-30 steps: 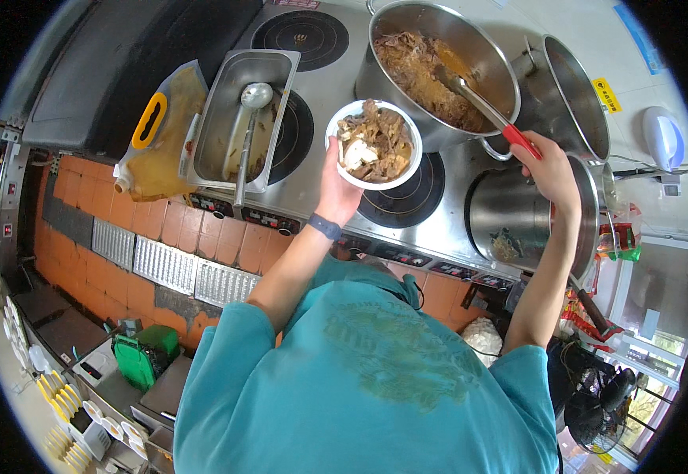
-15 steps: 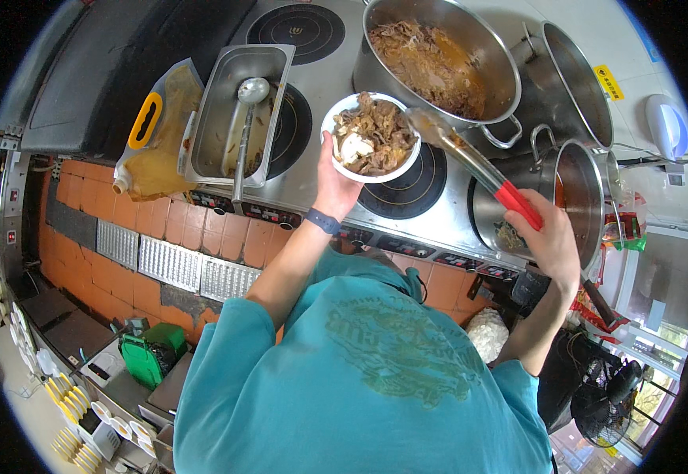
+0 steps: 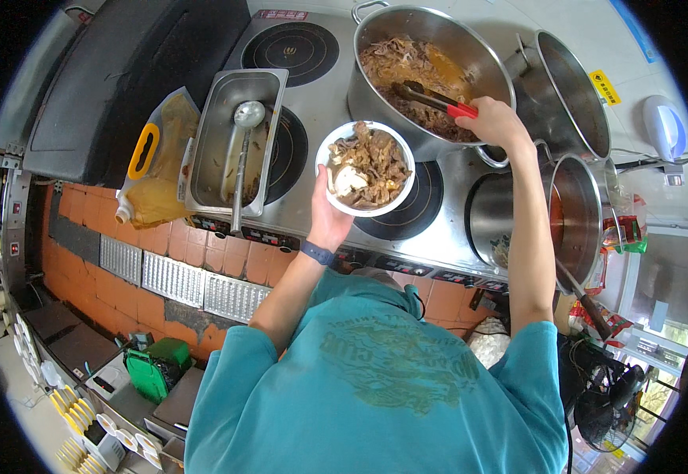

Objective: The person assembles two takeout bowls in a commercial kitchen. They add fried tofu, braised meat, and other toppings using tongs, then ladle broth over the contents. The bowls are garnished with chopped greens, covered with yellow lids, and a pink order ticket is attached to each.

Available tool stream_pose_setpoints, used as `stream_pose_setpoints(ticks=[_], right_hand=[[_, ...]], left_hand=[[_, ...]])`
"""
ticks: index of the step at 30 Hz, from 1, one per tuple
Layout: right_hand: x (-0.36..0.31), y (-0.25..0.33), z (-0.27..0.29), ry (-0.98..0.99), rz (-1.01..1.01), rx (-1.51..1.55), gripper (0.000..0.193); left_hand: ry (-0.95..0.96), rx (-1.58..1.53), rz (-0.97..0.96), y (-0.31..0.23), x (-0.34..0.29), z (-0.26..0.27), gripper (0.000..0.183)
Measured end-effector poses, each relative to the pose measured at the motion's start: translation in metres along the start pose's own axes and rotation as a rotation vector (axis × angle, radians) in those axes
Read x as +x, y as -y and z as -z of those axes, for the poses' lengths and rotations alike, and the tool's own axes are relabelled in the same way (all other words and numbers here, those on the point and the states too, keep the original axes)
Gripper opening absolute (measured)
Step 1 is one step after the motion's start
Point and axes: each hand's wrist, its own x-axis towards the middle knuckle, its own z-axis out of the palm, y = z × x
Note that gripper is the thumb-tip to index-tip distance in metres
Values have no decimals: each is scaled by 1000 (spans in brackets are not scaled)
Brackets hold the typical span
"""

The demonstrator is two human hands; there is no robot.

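Observation:
My left hand (image 3: pixel 333 215) is closed on the side of a white bowl (image 3: pixel 372 212), which holds cooked sliced meat (image 3: pixel 379 158) over something white, perhaps rice. The bowl is above the cooktop, in front of the big pot. Gripped in my right hand (image 3: pixel 495 125) are tongs (image 3: pixel 458 108) with red handles. Their dark tips reach into a large steel pot (image 3: pixel 470 35), over sliced meat (image 3: pixel 407 62) in brown broth. Whether the tips pinch any meat, I cannot tell.
Left of the bowl, a steel tray (image 3: pixel 205 134) holds a ladle (image 3: pixel 250 115); beside it stands a jug of yellow liquid (image 3: pixel 162 170). Two more deep pots (image 3: pixel 565 87) stand at the right, a dark handle (image 3: pixel 594 316) jutting from the nearer one. Round hobs (image 3: pixel 290 54) mark the cooktop.
My right hand has moved up and left, taking the tongs from beside the bowl into the big pot. The bowl sits slightly lower in view.

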Motion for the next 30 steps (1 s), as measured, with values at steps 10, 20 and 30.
stream_pose_setpoints(ticks=[10,20,30], right_hand=[[1,-15,-1,-51,34,161,42],[-126,-59,5,10,38,645,33],[-224,-39,-24,16,140,487,30]], left_hand=[[-14,-22,1,-5,-1,-2,61],[18,-11,-44,-7,8,-9,61],[38,-18,10,-6,1,-4,65]])
